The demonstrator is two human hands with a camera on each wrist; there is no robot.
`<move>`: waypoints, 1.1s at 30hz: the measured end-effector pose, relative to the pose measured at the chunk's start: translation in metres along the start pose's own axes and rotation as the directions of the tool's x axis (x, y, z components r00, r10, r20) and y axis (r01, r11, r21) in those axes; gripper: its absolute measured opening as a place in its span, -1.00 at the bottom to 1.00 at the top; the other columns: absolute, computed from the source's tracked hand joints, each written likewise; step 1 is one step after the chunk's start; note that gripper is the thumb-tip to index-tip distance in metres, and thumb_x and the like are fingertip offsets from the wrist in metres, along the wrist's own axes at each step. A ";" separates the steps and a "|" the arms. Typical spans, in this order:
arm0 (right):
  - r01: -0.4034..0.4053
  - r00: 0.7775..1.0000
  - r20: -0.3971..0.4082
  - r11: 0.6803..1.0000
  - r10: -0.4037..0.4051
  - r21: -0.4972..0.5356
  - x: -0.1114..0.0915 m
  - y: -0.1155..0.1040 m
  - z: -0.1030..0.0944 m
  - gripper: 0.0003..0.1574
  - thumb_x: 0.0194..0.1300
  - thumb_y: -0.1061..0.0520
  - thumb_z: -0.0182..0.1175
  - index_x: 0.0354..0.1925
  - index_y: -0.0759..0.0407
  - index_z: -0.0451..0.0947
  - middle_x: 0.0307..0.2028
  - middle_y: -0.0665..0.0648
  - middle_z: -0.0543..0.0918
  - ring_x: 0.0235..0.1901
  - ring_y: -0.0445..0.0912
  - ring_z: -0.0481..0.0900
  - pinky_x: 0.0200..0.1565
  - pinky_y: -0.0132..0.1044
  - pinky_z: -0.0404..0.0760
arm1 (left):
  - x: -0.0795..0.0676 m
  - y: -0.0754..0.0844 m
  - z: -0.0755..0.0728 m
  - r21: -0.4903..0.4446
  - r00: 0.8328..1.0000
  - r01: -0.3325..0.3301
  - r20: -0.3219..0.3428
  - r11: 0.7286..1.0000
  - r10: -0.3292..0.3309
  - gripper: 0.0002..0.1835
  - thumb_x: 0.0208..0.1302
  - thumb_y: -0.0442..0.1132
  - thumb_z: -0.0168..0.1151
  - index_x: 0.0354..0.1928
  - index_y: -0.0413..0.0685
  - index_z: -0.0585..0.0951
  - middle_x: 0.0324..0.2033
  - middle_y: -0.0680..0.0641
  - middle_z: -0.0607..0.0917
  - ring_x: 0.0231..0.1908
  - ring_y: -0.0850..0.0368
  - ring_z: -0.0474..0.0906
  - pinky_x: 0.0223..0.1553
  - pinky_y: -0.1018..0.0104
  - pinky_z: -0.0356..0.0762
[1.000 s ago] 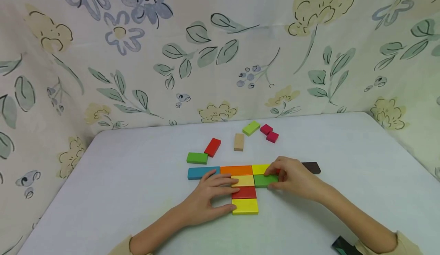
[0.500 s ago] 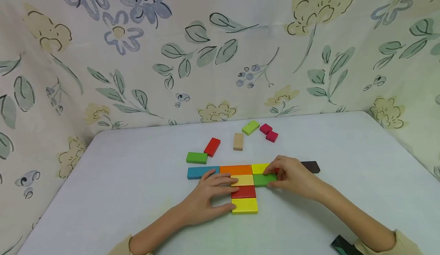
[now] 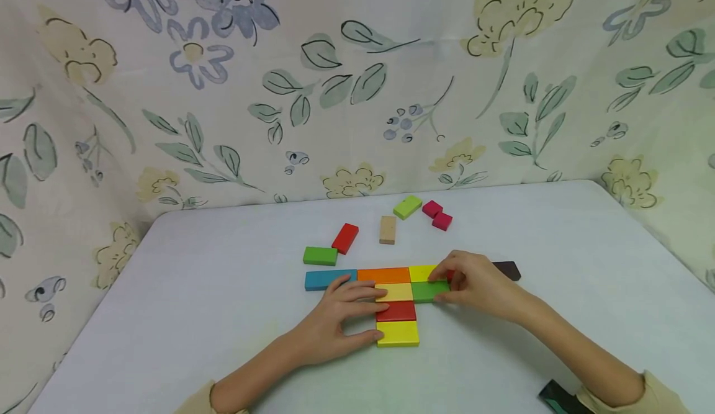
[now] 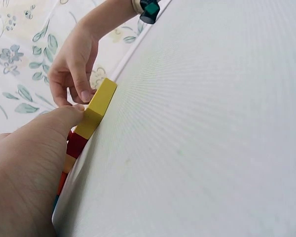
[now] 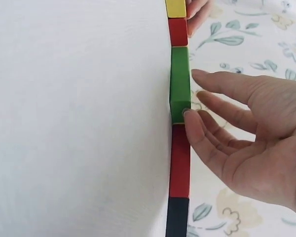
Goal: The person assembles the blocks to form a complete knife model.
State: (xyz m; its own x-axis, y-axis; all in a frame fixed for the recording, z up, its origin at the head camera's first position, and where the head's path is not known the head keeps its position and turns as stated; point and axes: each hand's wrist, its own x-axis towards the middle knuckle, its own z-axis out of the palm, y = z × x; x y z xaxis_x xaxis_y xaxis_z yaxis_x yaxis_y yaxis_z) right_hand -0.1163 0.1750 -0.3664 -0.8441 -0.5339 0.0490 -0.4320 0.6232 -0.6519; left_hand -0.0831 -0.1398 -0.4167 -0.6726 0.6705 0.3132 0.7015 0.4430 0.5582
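Note:
Thin coloured wooden blocks form a T-like layout on the table. Its column has a pale yellow block [image 3: 399,292], a dark red block [image 3: 399,311] and a yellow block [image 3: 401,334]. My left hand [image 3: 337,321] rests along the column's left side, fingers nearly straight, thumb at the yellow block's corner. Beside the pale block lies a green block [image 3: 423,292], also in the right wrist view. My right hand [image 3: 477,282] holds it between thumb and fingertips, thumb at its right end. That hand hides most of a red block [image 5: 180,160] in the top row.
The top row also has blue [image 3: 321,282], orange [image 3: 384,275] and dark [image 3: 507,270] blocks. Behind it lie loose green [image 3: 320,256], red [image 3: 346,238], tan [image 3: 387,230], lime [image 3: 408,207] and two crimson blocks [image 3: 442,221]. A floral cloth [image 3: 357,110] hangs behind the table.
My right hand shifts very slightly at the green block. The left hand and the blocks stay where they are.

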 end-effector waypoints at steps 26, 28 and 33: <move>0.015 1.000 0.015 0.999 -0.016 0.049 0.050 -0.005 -0.025 -0.57 0.30 0.16 0.49 0.08 0.31 0.70 -0.04 0.26 0.76 -0.22 -0.07 0.65 -0.22 -0.39 0.72 | 0.000 -0.001 0.000 -0.004 1.000 -0.012 -0.003 1.000 0.012 -0.57 0.40 0.00 0.43 0.26 0.12 0.73 0.36 0.15 0.61 0.44 0.12 0.43 0.51 -0.36 0.10; 0.017 1.000 0.013 0.999 -0.017 0.044 0.057 -0.004 -0.026 -0.57 0.31 0.17 0.49 0.09 0.32 0.70 -0.01 0.28 0.75 -0.21 -0.05 0.65 -0.20 -0.37 0.72 | 0.000 -0.001 0.000 -0.001 1.000 -0.013 -0.005 1.000 0.013 -0.57 0.40 0.00 0.43 0.26 0.12 0.73 0.36 0.15 0.62 0.44 0.12 0.44 0.51 -0.36 0.10; -0.017 0.999 0.029 0.999 0.016 0.034 0.079 -0.003 -0.027 -0.52 0.32 0.16 0.47 0.15 0.30 0.67 0.08 0.29 0.73 -0.17 0.00 0.66 -0.09 -0.28 0.69 | 0.000 -0.002 0.000 0.007 1.000 -0.021 -0.011 1.000 0.021 -0.57 0.41 0.00 0.43 0.26 0.12 0.73 0.36 0.14 0.62 0.44 0.11 0.44 0.51 -0.35 0.11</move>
State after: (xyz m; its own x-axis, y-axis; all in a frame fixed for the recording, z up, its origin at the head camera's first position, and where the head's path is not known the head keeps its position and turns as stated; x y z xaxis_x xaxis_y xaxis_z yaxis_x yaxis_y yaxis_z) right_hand -0.1905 0.1460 -0.3407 -0.8412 -0.5405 0.0162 -0.4066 0.6124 -0.6779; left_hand -0.0842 -0.1406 -0.4182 -0.6601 0.6730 0.3336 0.7172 0.4326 0.5464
